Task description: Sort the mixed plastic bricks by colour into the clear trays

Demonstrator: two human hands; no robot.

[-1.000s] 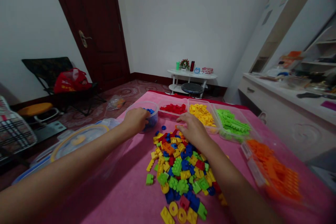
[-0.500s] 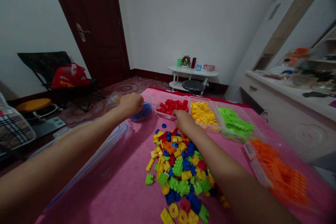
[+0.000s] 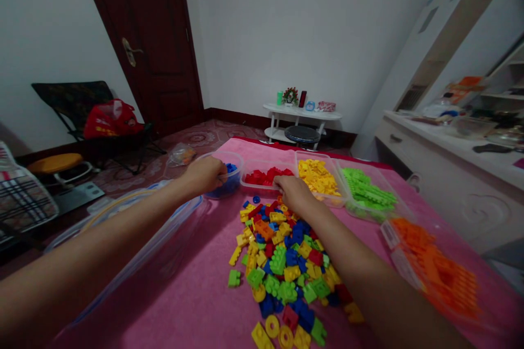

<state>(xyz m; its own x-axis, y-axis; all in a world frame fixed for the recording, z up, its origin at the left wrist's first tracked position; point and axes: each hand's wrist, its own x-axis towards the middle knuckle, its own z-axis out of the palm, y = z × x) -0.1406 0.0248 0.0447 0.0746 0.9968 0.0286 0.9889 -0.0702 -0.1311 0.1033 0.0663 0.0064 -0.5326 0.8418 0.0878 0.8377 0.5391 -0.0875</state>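
A heap of mixed toy bricks (image 3: 282, 262) in yellow, green, blue, red and orange lies on the pink cloth (image 3: 192, 300). My left hand (image 3: 204, 174) is curled over the near rim of a round clear bowl of blue bricks (image 3: 232, 181). My right hand (image 3: 292, 193) rests at the far end of the heap, just in front of the clear tray of red bricks (image 3: 262, 177). Its fingers are bent down and pressed together, and what they hold is hidden.
Behind the heap stand trays of yellow bricks (image 3: 317, 174) and green bricks (image 3: 364, 191); a tray of orange bricks (image 3: 434, 267) sits at the right edge. A large clear tub (image 3: 135, 218) lies under my left forearm. A cabinet (image 3: 442, 174) stands to the right.
My left hand came out of the blue bowl and now grips its rim. My right hand reached to the red tray, then drew back to the heap's far end.
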